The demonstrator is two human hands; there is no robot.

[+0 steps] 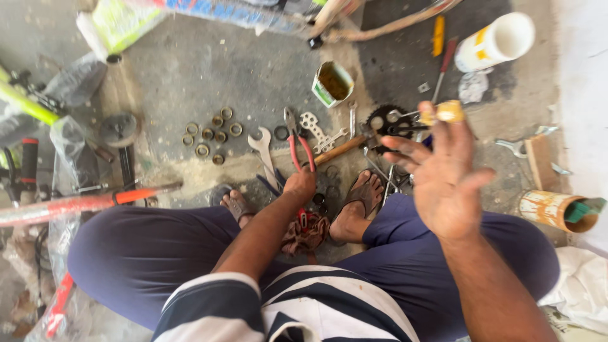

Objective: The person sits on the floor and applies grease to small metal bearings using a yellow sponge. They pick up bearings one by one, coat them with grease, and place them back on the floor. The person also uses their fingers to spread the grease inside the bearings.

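My right hand [443, 174] is raised above my knee, palm up and greasy, and pinches a small brass-coloured ring part [447, 113] between thumb and fingertip. My left hand [300, 185] reaches down between my sandalled feet, closed over something on the ground beside red-handled pliers [297, 144]; what it grips is hidden. A dirty rag [307, 233] lies just below that hand. Several brass rings [211, 135] lie on the concrete to the left.
Spanners [263, 147], a wooden-handled hammer [342, 149], a black sprocket [385, 119] and screwdrivers [443, 63] lie ahead. An open tin of grease [332, 83], a white tub [495, 42] and a stained can [557, 210] stand around. Bicycle frame parts [76, 204] lie left.
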